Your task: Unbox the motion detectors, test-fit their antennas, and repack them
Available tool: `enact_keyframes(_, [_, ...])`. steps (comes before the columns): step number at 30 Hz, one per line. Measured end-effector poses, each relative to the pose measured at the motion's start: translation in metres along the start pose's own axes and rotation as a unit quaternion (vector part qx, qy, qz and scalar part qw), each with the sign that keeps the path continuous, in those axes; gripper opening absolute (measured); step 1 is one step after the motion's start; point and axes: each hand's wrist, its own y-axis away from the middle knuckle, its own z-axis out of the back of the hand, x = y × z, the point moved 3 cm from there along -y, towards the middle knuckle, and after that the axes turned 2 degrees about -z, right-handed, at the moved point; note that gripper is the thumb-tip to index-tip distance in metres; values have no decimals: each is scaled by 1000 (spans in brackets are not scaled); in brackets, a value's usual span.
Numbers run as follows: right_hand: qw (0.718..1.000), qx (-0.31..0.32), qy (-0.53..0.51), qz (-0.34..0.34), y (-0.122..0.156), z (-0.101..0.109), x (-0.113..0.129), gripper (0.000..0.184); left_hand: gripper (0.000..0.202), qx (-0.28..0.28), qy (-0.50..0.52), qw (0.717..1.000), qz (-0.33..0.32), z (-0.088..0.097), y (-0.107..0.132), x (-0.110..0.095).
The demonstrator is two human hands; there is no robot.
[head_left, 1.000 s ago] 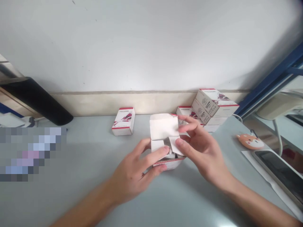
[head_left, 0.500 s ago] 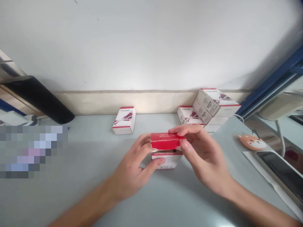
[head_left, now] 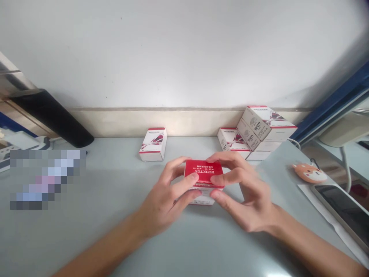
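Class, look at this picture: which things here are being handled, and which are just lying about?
Being handled:
red-topped box
left hand
right hand

Lying about:
lone white box
box stack
animal-face charm
phone

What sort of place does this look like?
Probably an indoor packing or work counter: matching white-and-red boxes stacked by the wall, a red-topped DETECTOR box, and a phone on paper.
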Motion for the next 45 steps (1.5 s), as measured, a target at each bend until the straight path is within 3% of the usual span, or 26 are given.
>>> enact_keyframes(3, [998, 28, 16, -62, 7, -11, -11, 51, 43, -83, 18, 995, 47, 1, -2, 7])
enact_keyframes(6, [972, 111, -14, -206, 17, -28, -29, 90, 28, -183, 57, 971, 142, 5, -6, 19])
enact_keyframes(8, [955, 118, -22, -270, 21, -32, -38, 90, 24, -188, 13, 966, 178, 12, -11, 25])
enact_keyframes(10, [958, 62, 45, -276, 20, -27, -42, 77, 24, -159, -138, 961, 182, 26, -16, 30])
enact_keyframes(12, [958, -10, 166, -233, 16, -19, -40, 64, 18, -125, -322, 924, 162, 44, -19, 38])
enact_keyframes(14, [946, -43, 277, -165, 10, -17, -35, 54, 29, -29, -398, 905, 149, 58, -19, 54])
enact_keyframes(17, [928, 18, 366, -63, -1, -35, -33, 51, 45, 95, -423, 886, 167, 72, -13, 81])
enact_keyframes(19, [924, 83, 373, -29, -10, -56, -39, 53, 48, 113, -416, 884, 183, 79, -9, 92])
enact_keyframes(24, [941, 145, 283, -113, -45, -109, -74, 50, 50, 104, -412, 888, 177, 81, -6, 97])
enact_keyframes(28, [945, 135, 266, -134, -67, -127, -89, 47, 61, 108, -405, 893, 164, 80, -5, 98])
enact_keyframes(31, [951, 135, 249, -124, -67, -113, -84, 48, 59, 91, -408, 894, 160, 80, -4, 99])
enact_keyframes(35, [948, 125, 274, -106, -43, -52, -75, 43, 50, 63, -421, 889, 166, 77, -3, 101])
enact_keyframes(37, [909, 79, 393, -115, -27, -14, -77, 39, 49, 62, -420, 890, 168, 74, -4, 102])
enact_keyframes(39, [881, 51, 448, -144, -10, 15, -83, 45, 49, 62, -423, 889, 164, 71, -5, 100])
enact_keyframes(41, [874, 47, 458, -157, 2, 28, -88, 49, 46, 48, -441, 884, 146, 65, -7, 93])
enact_keyframes(45, [892, 61, 424, -145, 14, 25, -91, 47, 31, -14, -439, 897, 50, 42, -15, 58])
